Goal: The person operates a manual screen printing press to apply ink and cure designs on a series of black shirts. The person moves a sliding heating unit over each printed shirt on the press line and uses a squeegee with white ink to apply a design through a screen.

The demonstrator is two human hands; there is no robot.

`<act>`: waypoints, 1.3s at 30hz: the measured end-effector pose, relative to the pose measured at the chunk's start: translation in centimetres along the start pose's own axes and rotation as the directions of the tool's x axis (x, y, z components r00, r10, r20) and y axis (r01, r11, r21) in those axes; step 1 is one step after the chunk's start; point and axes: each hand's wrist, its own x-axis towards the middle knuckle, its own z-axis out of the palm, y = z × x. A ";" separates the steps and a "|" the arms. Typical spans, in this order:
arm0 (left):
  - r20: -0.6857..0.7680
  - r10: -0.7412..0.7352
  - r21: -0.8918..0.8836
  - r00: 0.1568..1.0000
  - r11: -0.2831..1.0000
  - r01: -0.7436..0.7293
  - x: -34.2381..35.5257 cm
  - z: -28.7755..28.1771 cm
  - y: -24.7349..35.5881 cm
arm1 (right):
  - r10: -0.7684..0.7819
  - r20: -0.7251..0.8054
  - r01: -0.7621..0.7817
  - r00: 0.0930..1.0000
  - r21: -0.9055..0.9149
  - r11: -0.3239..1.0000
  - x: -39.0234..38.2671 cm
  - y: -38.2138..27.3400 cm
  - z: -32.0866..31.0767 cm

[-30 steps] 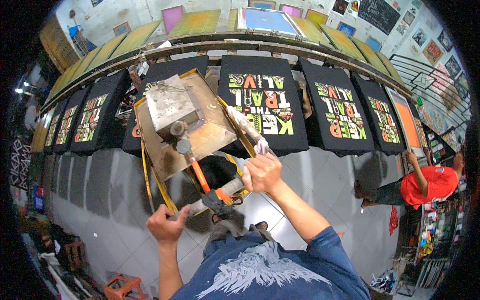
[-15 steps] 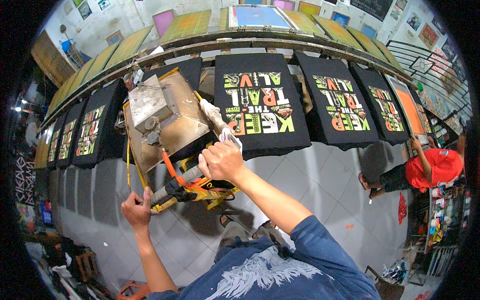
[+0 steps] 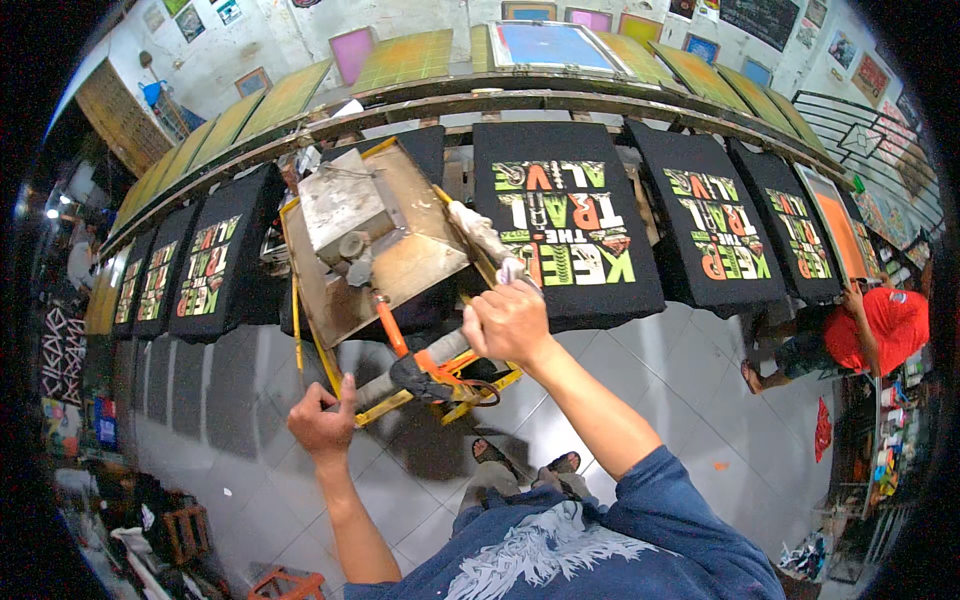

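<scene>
A flash dryer with a scorched metal hood stands tilted in front of me. A grey metal box sits on its top, and an orange hose runs down from there. My right hand is closed on the dryer's frame, at the lower end of a bar wrapped in white cloth. My left hand, thumb up, is curled at the near left corner of the yellow frame; its fingertips are partly hidden. The hood covers much of a black shirt beneath it.
Printed black shirts lie along a rack, one just right of the dryer and another to its left. Mesh screens lean behind. A person in a red shirt works at an orange screen at far right.
My view has shifted, so the whole scene sits farther right. Both hands keep their hold on the dryer. My right foot shows more fully, and the person in red bends differently.
</scene>
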 end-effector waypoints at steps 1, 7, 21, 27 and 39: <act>-0.029 -0.009 -0.007 1.000 1.000 0.008 -1.1 0.7 -0.2 | -0.020 0.002 0.020 1.000 -0.009 1.000 -0.9 0.2 0.4; 0.007 0.065 -0.078 0.998 0.995 -0.064 -0.5 0.9 -1.6 | -0.002 0.038 0.004 0.999 -0.073 0.997 -0.8 -0.6 -0.5; -0.012 0.073 -0.121 0.997 0.990 -0.074 -0.4 1.0 -1.4 | 0.000 -0.071 -0.004 0.997 -0.059 0.998 -0.6 -0.9 -0.7; -0.122 0.074 -0.096 0.990 0.992 -0.086 -0.5 1.5 -1.1 | -0.039 -0.028 0.039 0.999 -0.009 0.999 -0.6 -0.3 -1.1; -0.440 -0.027 -0.073 0.898 0.997 -0.006 -2.3 3.9 -1.1 | -0.133 -0.066 0.140 0.989 0.110 0.984 -1.1 1.2 -0.9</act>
